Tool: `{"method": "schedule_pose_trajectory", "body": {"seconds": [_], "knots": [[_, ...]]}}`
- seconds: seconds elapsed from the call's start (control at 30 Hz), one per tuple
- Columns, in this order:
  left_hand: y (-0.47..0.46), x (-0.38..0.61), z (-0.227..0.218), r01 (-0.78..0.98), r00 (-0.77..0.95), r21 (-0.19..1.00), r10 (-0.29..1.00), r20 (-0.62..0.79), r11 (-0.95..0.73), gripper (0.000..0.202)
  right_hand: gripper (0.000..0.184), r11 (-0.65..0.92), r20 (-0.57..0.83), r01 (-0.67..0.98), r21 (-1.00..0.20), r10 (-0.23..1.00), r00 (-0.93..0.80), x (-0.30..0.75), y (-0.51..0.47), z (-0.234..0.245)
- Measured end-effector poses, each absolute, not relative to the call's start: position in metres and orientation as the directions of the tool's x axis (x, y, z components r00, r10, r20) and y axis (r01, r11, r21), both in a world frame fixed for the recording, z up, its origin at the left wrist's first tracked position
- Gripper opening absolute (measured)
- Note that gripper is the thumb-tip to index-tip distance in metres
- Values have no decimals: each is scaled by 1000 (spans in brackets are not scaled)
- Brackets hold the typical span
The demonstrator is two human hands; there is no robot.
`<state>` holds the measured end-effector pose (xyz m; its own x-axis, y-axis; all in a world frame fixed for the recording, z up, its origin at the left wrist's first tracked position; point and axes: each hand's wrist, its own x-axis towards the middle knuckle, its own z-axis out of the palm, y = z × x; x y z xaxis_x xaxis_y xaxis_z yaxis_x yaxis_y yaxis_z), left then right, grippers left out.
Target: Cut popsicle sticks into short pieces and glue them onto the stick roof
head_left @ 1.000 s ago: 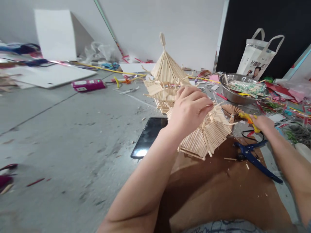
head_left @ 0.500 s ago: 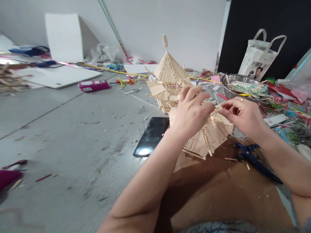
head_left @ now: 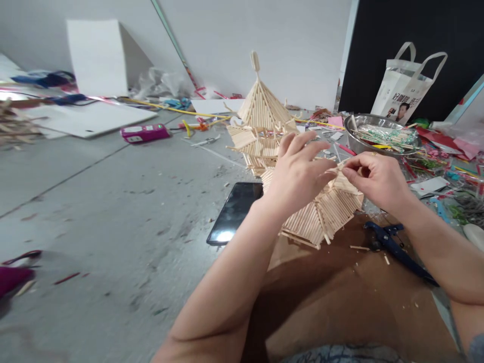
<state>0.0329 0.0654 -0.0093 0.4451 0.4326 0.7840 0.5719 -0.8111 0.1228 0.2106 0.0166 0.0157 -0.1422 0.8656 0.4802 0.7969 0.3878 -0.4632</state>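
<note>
Nearest, a brown board (head_left: pixel 340 307) is spread on the grey floor (head_left: pixel 124 252), with scraps of stick scattered on it; the floor is perhaps shielded by it. The blue pliers (head_left: pixel 401 254) are laid at its right side, presumably so that they can be reached easily. Beyond the board's left edge, a dark phone (head_left: pixel 234 214) is placed flat.

Just past the board's near part, the stick roof (head_left: pixel 306 222) is set low between the two hands, its near edge over the board. Its top is pointed upward, though it is partly hidden by the fingers. No single long axis is shown by it, as it is broad and low; its ridges are run outward and down, one of them toward the wearer.

The left hand (head_left: pixel 300 174) is held over the roof's left side, fingers bent and spread, probably to steady the work; whether anything is gripped cannot be told. The right hand (head_left: pixel 380 179) is brought in from the right, thumb and forefinger drawn nearly together at the roof's top, seemingly for fine work; whether a stick is pinched cannot be told.

Behind, a peaked stick tower (head_left: pixel 260 108) is stood with its long axis upright. Farther right, sticks are kept in a metal bowl (head_left: pixel 353 140), with a white bag (head_left: pixel 395 91) behind.
</note>
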Motion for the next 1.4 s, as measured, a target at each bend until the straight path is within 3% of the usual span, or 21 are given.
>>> {"method": "schedule_pose_trajectory", "body": {"seconds": [0.17,0.37,0.77,1.4], "knots": [[68,12,3,556,298,277,499,813,-784,6,18,348,456,649,-676,890,-2,224,23,1],[71,13,0,586,236,309,522,820,-749,7,17,307,396,435,-847,909,128,226,31,-23],[70,15,-1,624,249,298,545,801,-723,13,15,337,397,346,-876,910,119,216,36,-34],[68,16,0,651,287,287,578,764,-703,16,15,347,409,425,-836,910,62,219,39,-32]]}}
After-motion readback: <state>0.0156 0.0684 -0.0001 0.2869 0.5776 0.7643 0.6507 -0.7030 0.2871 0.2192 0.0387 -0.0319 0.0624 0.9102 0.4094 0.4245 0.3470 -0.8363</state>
